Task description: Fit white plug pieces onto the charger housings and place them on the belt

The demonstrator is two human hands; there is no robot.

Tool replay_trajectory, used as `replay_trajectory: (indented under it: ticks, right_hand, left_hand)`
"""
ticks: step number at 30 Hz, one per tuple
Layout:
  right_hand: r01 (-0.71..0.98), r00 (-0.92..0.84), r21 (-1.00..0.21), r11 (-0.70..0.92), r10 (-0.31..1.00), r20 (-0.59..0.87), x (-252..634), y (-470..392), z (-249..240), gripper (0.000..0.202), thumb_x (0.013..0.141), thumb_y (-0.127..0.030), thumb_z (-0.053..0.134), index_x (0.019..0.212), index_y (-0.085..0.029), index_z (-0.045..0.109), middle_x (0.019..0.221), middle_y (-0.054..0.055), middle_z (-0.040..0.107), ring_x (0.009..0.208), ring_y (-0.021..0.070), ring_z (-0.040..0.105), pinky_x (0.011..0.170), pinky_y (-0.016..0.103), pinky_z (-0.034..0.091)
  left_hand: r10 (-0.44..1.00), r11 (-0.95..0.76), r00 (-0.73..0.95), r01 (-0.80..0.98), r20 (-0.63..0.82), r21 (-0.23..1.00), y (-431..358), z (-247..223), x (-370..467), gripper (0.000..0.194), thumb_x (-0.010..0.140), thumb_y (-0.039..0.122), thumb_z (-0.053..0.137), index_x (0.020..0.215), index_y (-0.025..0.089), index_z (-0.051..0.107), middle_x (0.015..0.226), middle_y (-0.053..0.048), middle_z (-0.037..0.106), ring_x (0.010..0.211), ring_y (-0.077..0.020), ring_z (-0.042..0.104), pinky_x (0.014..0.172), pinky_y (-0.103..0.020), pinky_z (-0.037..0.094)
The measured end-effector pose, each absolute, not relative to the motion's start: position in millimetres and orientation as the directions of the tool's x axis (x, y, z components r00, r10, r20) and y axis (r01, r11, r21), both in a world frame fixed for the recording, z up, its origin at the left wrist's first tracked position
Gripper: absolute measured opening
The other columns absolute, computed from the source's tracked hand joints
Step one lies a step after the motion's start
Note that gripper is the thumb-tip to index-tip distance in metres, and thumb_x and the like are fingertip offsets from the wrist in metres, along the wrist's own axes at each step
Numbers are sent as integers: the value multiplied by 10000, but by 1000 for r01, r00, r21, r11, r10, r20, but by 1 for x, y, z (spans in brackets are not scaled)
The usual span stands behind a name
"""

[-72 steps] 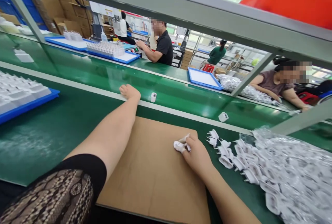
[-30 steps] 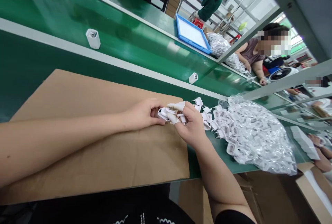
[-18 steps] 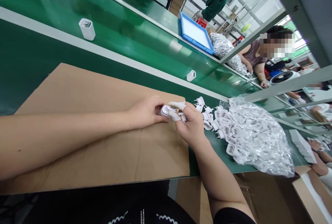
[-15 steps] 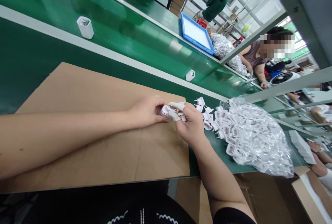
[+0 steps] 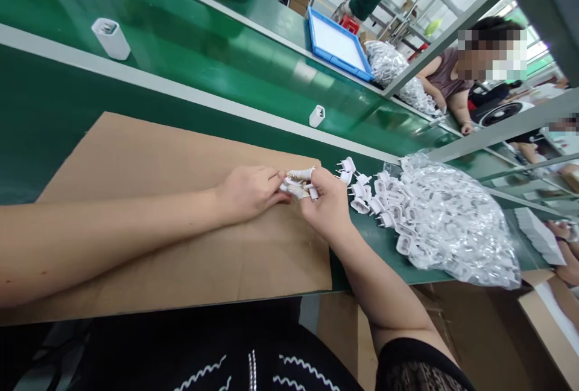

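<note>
Over the cardboard sheet [image 5: 181,155], my left hand [image 5: 246,192] is closed around a small white plug-charger part [image 5: 284,187]. My right hand [image 5: 329,201] meets it from the right, thumb and fingers pinched on the same part; white coverings wrap its fingertips. Fingers hide most of the part, so its exact shape does not show. Just right of my right hand lie loose white two-pin plug shells [image 5: 360,189], spilling from a clear plastic bag [image 5: 465,222] full of them.
On the green conveyor belt [image 5: 203,71] stand two white charger casings, one at far left [image 5: 111,39] and one nearer [image 5: 317,116]. A pale rail [image 5: 181,86] edges the belt. Beyond are a blue tray [image 5: 341,47], another bag [image 5: 386,64] and a seated co-worker [image 5: 452,71].
The two hands have come closer together, the left fingers now covering more of the white part. Both casings on the belt appear farther left; the camera view has shifted slightly.
</note>
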State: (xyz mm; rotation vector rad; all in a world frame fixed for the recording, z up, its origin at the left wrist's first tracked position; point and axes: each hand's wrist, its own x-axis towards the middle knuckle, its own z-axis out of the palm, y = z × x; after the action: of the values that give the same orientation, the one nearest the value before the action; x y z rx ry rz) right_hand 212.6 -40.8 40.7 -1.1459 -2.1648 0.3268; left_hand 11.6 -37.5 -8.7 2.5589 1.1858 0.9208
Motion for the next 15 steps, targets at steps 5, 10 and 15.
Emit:
replay_trajectory:
  ticks: [5, 10, 15]
  right_hand:
    - [650, -305, -643, 405, 914, 267, 230, -26, 47, 398, 889, -301, 669, 1279, -236, 717, 958, 42, 730, 747, 183, 629, 721, 319, 532]
    - [978, 6, -202, 45, 969, 245, 275, 3, 60, 471, 911, -267, 633, 1375, -205, 682, 1377, 175, 581, 1044, 311, 671, 815, 398, 531]
    - [998, 52, 48, -49, 997, -53, 290, 15, 58, 391, 927, -192, 561, 1275, -232, 733, 1295, 129, 609, 1041, 304, 681, 700, 348, 458]
  left_hand:
    - [871, -419, 448, 462, 201, 782, -13, 7, 8, 286, 899, 475, 729, 940, 194, 762, 810, -21, 737, 709, -173, 661, 626, -261, 467]
    - [985, -114, -15, 691, 171, 714, 74, 19, -17, 344, 878, 431, 744, 1110, 179, 776, 973, -68, 769, 874, -236, 691, 770, -311, 504]
    - [953, 99, -252, 785, 168, 612, 145, 18, -53, 332, 926, 308, 651, 1186, 119, 737, 1174, -152, 745, 1107, -321, 674, 914, -372, 519]
